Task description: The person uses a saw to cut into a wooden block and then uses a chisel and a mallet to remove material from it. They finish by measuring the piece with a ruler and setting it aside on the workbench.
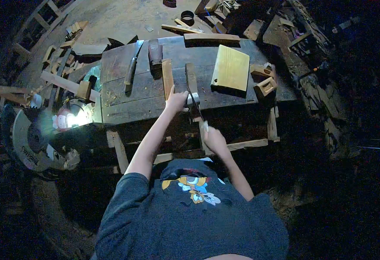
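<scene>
At the front edge of the workbench [125, 102], my left hand [176, 103] is closed at the left side of a narrow wooden piece [191, 76], one finger pointing up along a lighter wooden strip [167, 71]. Right beside its fingers is a small silvery-white block [193, 99]. My right hand [216, 141], lower and nearer my body, is wrapped around the pale handle of a narrow dark-bladed tool [196, 106]. Its blade slants up and left across the wooden piece, close to my left fingers. Whether it is a file or a saw I cannot tell.
A yellowish board [231, 69] lies right of my hands, with wooden hand planes [266, 86] beyond it. A long-handled knife [133, 65] and a brown sheath-like piece [155, 54] lie left. A bright lamp [75, 119] glows at the bench's left end, by a circular blade [29, 138].
</scene>
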{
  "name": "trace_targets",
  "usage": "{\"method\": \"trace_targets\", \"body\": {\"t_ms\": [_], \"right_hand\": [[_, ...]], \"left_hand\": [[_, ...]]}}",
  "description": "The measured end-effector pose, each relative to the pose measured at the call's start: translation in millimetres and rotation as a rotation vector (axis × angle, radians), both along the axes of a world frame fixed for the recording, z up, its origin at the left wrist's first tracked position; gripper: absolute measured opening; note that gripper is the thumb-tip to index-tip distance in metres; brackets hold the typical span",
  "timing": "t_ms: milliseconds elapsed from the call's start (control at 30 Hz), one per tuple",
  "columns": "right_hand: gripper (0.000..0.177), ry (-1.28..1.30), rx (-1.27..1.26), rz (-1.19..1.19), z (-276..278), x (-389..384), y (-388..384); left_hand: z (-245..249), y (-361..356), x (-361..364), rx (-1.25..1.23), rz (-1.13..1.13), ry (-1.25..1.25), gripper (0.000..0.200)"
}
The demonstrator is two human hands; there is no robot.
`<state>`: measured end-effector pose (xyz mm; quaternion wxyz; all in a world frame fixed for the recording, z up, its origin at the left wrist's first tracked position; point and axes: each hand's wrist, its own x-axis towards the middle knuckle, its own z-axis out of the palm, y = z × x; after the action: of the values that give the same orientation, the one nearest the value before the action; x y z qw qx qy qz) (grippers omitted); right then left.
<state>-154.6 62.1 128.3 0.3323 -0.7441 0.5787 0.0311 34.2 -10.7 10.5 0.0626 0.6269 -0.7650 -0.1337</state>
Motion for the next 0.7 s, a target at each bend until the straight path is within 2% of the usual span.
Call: {"method": "trace_targets", "body": {"t_ms": [33,100,167,233,300,367,500,600,700], "right_hand": [[0.021,0.005,-0.001,0.001,1,13,-13],[0.023,-0.013,-0.038,-0.025,-45,28,-38],[0.024,0.026,-0.015,-0.01,-36,44,-55],[0.026,0.073,0.01,0.001,-37,43,-58],[0.027,-0.064,0.008,0.017,-48,30,-58],[0.027,-0.055,0.018,0.06,-29,14,-37],[0.026,-0.002,0.099,-0.012,-12,-21,3],[0.027,0.0,0.089,-0.025,-11,-24,7],[0.027,0.015,0.077,-0.028,-9,-15,-1]], "left_hand": [[-8,0,-1,-0.074,0.008,-0.019,0.049],[-2,0,-1,-0.15,0.02,-0.039,0.048],[25,-2,1,0.096,0.095,-0.017,0.046],[30,-3,2,0.115,0.097,-0.045,0.046],[33,-6,1,0.129,0.096,-0.072,0.046],[34,-6,2,0.134,0.093,-0.062,0.047],[29,-1,0,0.111,0.094,-0.024,0.046],[21,1,-3,0.103,0.054,-0.068,0.049],[33,3,-6,0.061,0.146,-0.007,0.044]]}}
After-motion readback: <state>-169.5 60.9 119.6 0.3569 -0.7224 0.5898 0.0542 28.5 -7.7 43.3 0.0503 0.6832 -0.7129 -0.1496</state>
